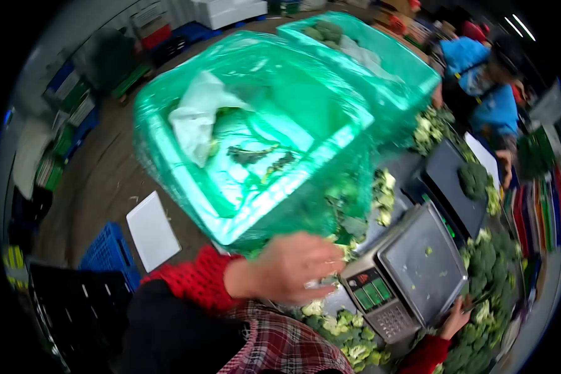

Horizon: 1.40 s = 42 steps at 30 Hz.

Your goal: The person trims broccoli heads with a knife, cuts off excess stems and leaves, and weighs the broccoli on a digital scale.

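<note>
My left hand (293,265) is blurred by motion in front of my body, its fingers loosely curled and the thumb apart, with nothing visible between them. It is left of a digital scale (424,265) that has a bare metal plate bearing a few green crumbs. At the scale's lower right edge is my right hand (456,321), its fingers bent towards a dark, thin shape beside the broccoli heads (489,268); what they grip is unclear. More broccoli pieces (349,336) lie along the near side of the scale.
A large crate (255,224) lined with green plastic holds a white sheet and leaf scraps. Behind it stands another lined crate (417,75) with broccoli. A second scale (455,187) carries a broccoli head. A co-worker in blue (495,112) stands at right. A blue crate (109,255) is on the floor.
</note>
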Each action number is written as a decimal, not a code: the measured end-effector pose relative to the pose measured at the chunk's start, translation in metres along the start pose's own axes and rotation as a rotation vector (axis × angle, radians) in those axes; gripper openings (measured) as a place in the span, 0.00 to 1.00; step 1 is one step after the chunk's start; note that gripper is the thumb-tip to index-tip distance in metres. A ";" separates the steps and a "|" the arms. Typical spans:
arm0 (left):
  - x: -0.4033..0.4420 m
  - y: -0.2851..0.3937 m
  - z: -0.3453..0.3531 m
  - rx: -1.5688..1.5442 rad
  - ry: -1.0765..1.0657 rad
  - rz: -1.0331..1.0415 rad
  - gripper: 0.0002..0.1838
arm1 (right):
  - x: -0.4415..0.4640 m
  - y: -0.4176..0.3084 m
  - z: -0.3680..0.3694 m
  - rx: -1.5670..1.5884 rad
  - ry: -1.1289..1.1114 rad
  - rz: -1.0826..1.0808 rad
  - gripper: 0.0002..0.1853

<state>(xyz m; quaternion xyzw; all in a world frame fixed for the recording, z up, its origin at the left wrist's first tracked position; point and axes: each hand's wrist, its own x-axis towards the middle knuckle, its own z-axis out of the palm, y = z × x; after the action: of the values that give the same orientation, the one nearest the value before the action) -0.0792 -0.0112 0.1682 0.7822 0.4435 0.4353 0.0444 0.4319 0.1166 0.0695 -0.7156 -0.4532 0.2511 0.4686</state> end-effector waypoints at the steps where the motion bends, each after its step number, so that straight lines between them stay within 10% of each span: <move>1: 0.005 -0.021 -0.023 0.119 0.021 0.014 0.17 | 0.003 0.033 0.006 -0.047 0.025 -0.201 0.21; 4: 0.022 -0.116 -0.089 0.358 0.006 -0.206 0.17 | -0.031 -0.006 0.042 -0.002 -0.196 -0.016 0.20; 8: -0.016 -0.267 -0.116 0.218 -0.450 -0.836 0.29 | -0.068 -0.072 0.070 0.010 -0.374 -0.163 0.20; 11: -0.054 -0.315 -0.151 0.704 -1.018 -0.954 0.35 | -0.092 -0.071 0.062 -0.011 -0.389 -0.149 0.19; 13: -0.061 -0.330 -0.184 0.926 -0.862 -1.035 0.32 | -0.106 -0.060 0.045 -0.064 -0.365 -0.070 0.19; 15: -0.075 -0.341 -0.191 1.437 -0.640 -0.874 0.32 | -0.123 -0.040 0.035 -0.033 -0.325 0.029 0.21; 18: -0.068 -0.335 -0.171 1.119 -0.941 -0.446 0.34 | -0.140 -0.008 0.033 -0.012 -0.351 0.190 0.19; 23: -0.043 -0.308 -0.103 0.888 -1.093 -0.446 0.31 | -0.172 -0.014 0.059 -0.058 -0.451 0.196 0.14; 25: -0.053 -0.343 -0.101 1.079 -1.253 -0.747 0.27 | -0.177 -0.026 0.062 -0.016 -0.486 0.159 0.13; 32: -0.049 -0.289 -0.147 1.409 -1.065 -0.935 0.23 | -0.193 -0.026 0.056 0.093 -0.481 0.155 0.12; 37: -0.063 -0.368 -0.121 1.003 -0.599 -1.296 0.21 | -0.217 -0.017 0.058 0.008 -0.481 0.178 0.12; 39: -0.026 -0.312 -0.133 0.924 -0.801 -0.885 0.44 | -0.230 -0.013 0.055 0.045 -0.442 0.225 0.13; 42: 0.016 -0.266 -0.126 0.659 -0.367 -0.949 0.50 | -0.230 -0.004 0.061 -0.020 -0.476 0.140 0.14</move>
<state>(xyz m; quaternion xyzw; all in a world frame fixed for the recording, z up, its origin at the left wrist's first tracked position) -0.3409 0.1208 0.1346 0.5341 0.8404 0.0656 0.0648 0.2759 -0.0589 0.0318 -0.6704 -0.5026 0.4401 0.3229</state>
